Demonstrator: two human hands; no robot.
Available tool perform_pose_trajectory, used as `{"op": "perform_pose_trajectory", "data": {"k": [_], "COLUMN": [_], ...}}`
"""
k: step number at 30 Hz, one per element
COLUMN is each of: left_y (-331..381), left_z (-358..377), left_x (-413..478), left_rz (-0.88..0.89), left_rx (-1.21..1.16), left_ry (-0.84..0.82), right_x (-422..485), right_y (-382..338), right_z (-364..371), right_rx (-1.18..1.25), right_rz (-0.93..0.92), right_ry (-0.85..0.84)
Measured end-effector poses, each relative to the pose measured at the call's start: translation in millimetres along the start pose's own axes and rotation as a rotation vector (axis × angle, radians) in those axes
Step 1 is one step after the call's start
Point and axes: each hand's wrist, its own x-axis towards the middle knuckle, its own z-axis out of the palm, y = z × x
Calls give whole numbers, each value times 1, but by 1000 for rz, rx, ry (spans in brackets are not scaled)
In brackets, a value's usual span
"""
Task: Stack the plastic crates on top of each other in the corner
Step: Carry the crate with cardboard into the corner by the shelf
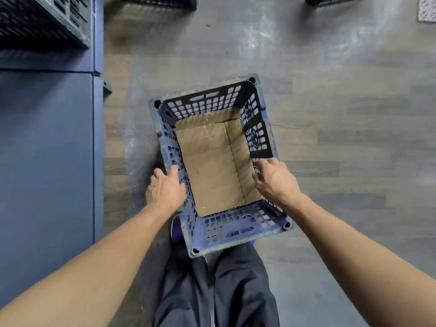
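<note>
A blue perforated plastic crate (238,228) is in front of my legs, above the wooden floor, with a sheet of brown cardboard (212,166) lining its bottom. My left hand (166,187) grips the crate's left rim, thumb inside and fingers outside. My right hand (274,178) grips the right rim, fingers curled over the edge. Another dark crate (44,20) stands at the top left on a blue padded surface.
A blue padded block (47,149) fills the left side. Parts of two more dark crates (162,1) (335,0) show at the top edge, and a pale mat (427,9) lies at the top right. Grey wooden floor (342,114) stretches to the right.
</note>
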Motion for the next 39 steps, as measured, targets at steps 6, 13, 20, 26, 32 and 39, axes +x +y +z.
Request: {"op": "perform_pose_trajectory", "data": {"k": [6, 13, 20, 26, 32, 39], "left_y": [10, 16, 9, 12, 25, 56], "left_z": [13, 32, 41, 22, -36, -156], "left_x": [41, 61, 54, 41, 12, -64], "left_rz": [-80, -153, -160, -141, -88, -29], "left_rx": [-95, -159, -191, -190, -193, -204], "left_ry": [-18, 14, 71, 150, 180, 236], "right_x": [34, 65, 64, 46, 11, -62], "right_y": [9, 27, 29, 33, 32, 14], "right_z": [15, 21, 34, 15, -44, -157], "right_rx": [-17, 14, 117, 159, 184, 235], "right_rz": [123, 276, 324, 307, 281, 272], "right_ry": [41, -58, -63, -32, 46, 149]}}
